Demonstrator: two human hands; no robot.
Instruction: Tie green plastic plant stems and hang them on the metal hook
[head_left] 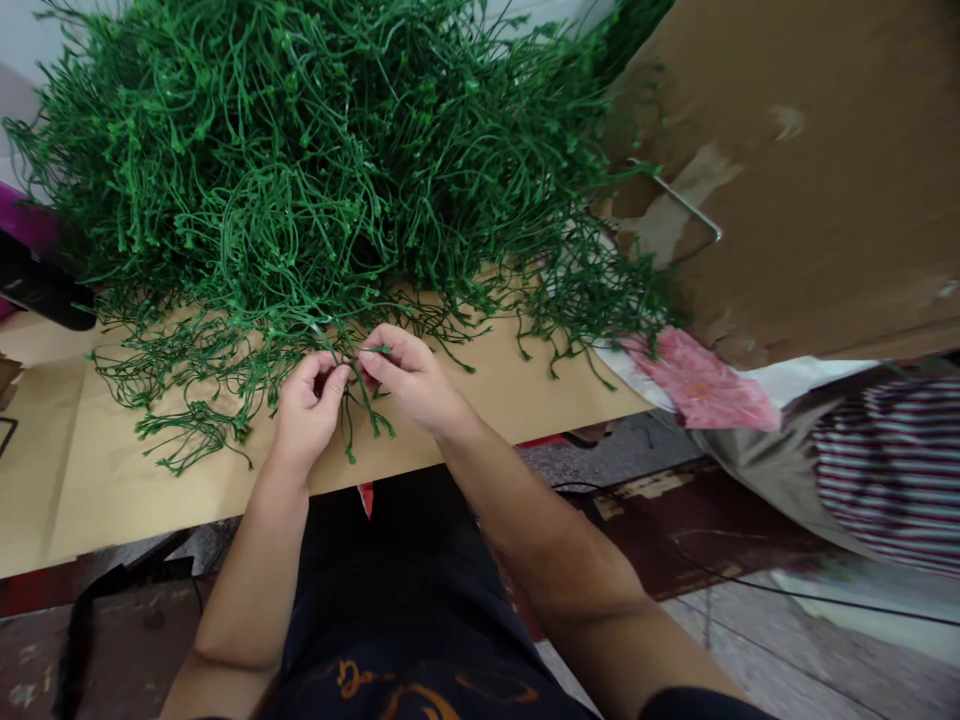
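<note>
My left hand and my right hand meet at the near edge of a cardboard-covered table. Between their fingertips they pinch one thin green plastic sprig, whose branched ends dangle down toward me. Right behind the hands rises a large heap of the same green plastic sprigs, filling the back of the table. Loose sprigs spread flat on the cardboard to the left of my left hand.
A big brown cardboard box with a metal staple stands at the right. Below it lie a pink patterned bag and striped fabric. A black object sits at the left edge. My lap is under the table edge.
</note>
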